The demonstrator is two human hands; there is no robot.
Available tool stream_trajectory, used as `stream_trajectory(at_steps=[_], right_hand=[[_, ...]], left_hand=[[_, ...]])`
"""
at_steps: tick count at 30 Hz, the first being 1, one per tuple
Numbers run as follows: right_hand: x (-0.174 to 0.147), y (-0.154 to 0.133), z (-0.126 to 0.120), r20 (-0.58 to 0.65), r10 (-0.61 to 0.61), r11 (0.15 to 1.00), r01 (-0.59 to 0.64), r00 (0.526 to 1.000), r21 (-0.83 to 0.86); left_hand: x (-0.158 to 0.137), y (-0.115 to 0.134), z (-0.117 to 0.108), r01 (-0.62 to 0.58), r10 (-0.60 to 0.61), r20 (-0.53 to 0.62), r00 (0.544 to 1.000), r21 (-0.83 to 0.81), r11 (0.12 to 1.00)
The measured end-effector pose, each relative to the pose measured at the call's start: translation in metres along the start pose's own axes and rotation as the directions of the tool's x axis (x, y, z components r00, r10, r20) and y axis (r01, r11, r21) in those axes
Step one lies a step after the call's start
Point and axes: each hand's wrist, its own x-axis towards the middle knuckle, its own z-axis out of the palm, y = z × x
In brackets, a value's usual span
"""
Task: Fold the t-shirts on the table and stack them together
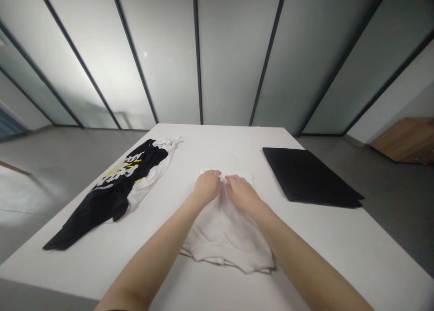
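Observation:
A white garment (225,241) lies on the white table in front of me, with its far edge beyond my hands and its hem toward me. Its exact kind is hard to make out. My left hand (208,184) is closed on its far part, fingertips pinching the cloth. Just to the right, my right hand (242,191) grips the same part, with a small gap between both hands. Folds run from that gap down toward the wider near end.
On the table's left side lies a black printed shirt (111,189) over a white garment (149,184). A flat black board-like stack (307,177) rests near the right edge of the table (217,139). Frosted glass panels (233,53) stand behind.

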Motion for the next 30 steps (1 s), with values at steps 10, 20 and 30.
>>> stream_trajectory(at_steps=[10, 20, 30], right_hand=[[-0.007, 0.003, 0.011, 0.263, -0.149, 0.986, 0.164, 0.953, -0.039], [0.002, 0.003, 0.041, 0.107, 0.005, 0.996, 0.005, 0.994, -0.09], [0.009, 0.052, 0.027, 0.095, 0.219, 0.973, -0.21, 0.971, -0.101]], left_hand=[[-0.016, 0.014, -0.005, -0.027, -0.016, 0.329, 0.944, 0.124, 0.992], [-0.014, 0.01, 0.038, 0.018, -0.025, 0.085, 0.996, 0.083, 0.996], [-0.007, -0.04, 0.026, 0.314, -0.317, 0.021, 0.948, 0.101, 0.944]])
